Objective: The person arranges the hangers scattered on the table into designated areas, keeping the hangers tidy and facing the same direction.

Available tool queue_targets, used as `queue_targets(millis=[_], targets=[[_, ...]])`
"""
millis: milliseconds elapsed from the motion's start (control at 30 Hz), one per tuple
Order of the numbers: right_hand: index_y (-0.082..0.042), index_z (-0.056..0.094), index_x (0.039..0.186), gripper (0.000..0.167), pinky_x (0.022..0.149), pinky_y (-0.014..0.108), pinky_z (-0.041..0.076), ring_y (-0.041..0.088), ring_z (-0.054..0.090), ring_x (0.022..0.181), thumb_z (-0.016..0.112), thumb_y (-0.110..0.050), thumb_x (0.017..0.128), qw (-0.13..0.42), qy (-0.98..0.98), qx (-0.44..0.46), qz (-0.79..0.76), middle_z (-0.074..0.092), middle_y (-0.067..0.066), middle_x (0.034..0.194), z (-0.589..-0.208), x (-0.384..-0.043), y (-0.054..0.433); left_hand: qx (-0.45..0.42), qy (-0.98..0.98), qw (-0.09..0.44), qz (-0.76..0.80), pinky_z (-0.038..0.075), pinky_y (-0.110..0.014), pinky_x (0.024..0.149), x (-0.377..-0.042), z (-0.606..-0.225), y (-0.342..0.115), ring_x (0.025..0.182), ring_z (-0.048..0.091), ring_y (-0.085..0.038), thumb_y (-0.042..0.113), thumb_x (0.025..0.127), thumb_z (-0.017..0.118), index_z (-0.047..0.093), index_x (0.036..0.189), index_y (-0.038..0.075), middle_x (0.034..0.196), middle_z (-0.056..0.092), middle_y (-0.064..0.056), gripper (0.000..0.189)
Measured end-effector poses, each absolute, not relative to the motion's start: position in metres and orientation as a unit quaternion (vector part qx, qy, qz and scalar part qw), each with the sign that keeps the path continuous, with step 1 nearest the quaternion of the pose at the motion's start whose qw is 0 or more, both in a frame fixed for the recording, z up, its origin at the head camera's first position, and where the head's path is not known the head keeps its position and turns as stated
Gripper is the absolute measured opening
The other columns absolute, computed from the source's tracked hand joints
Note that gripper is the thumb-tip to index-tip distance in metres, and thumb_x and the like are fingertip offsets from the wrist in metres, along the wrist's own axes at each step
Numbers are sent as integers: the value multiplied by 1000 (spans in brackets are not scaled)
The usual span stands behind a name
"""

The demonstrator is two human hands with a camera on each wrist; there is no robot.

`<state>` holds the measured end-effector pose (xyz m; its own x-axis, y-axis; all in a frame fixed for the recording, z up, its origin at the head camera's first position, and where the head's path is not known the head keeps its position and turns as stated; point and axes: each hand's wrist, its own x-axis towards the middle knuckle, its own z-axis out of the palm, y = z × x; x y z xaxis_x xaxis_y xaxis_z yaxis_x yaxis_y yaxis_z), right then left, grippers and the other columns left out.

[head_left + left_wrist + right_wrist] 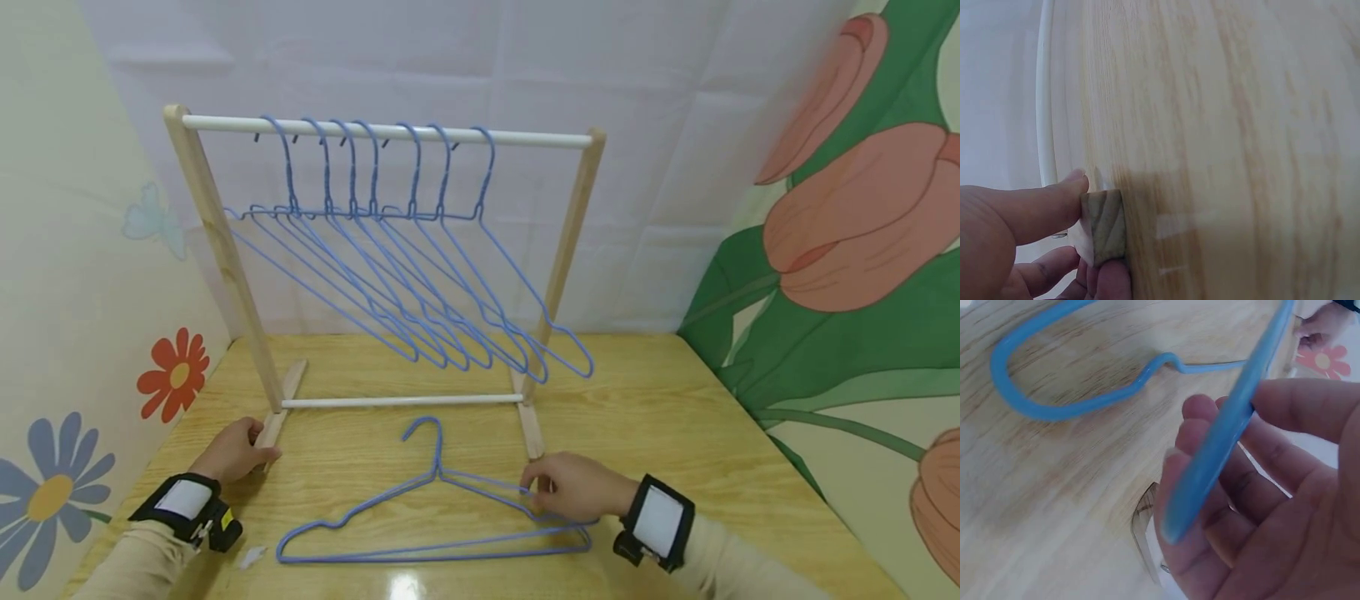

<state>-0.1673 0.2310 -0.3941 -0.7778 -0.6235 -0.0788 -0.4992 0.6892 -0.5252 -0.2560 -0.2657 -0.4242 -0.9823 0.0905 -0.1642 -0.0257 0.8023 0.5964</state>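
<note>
A wooden clothes rack (573,225) stands on the table, several blue hangers (450,242) hooked over its white top bar. My left hand (234,452) grips the front end of the rack's left foot (1107,225), thumb on one side and fingers beneath and behind. In front of the rack lie two blue hangers (360,505), nearly stacked, hooks pointing to the rack. My right hand (577,485) pinches the right shoulder of the upper hanger (1216,444) between thumb and fingers, tilting it up. The lower hanger (1072,412) stays flat on the wood.
The rack's right foot (531,429) ends just beyond my right hand. A white lower bar (405,402) joins the two feet. A small white scrap (252,557) lies near my left wrist. A pale cloth (637,208) hangs behind the table, with flower-printed walls at both sides.
</note>
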Motion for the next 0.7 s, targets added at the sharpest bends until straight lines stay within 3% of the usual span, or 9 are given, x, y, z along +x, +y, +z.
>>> queue_targets(millis=[233,500,700], targets=[[1,70,110,21,58,22,43,3,51,63,60,1,91,180,877,-256,-364,62,-5,74,-391,-171,235,18,943,95,318,49,-40,73,-258,-424,-266,85,56,-31,14,93,72,45,117,-21,98,57,-26,50],[3,72,112,21,63,23,43,9,54,71,61,-5,96,176,874,-214,-400,63,4,81,-390,-173,238,18,944,93,316,48,-40,74,-260,-424,-265,85,55,-31,14,93,72,46,117,-20,97,57,-25,49],[4,73,112,21,64,24,43,8,50,71,60,-5,98,149,880,-214,-398,60,1,82,-387,-171,238,16,944,95,315,48,-40,74,-258,-424,-265,86,55,-31,13,94,72,45,118,-21,97,57,-25,50]])
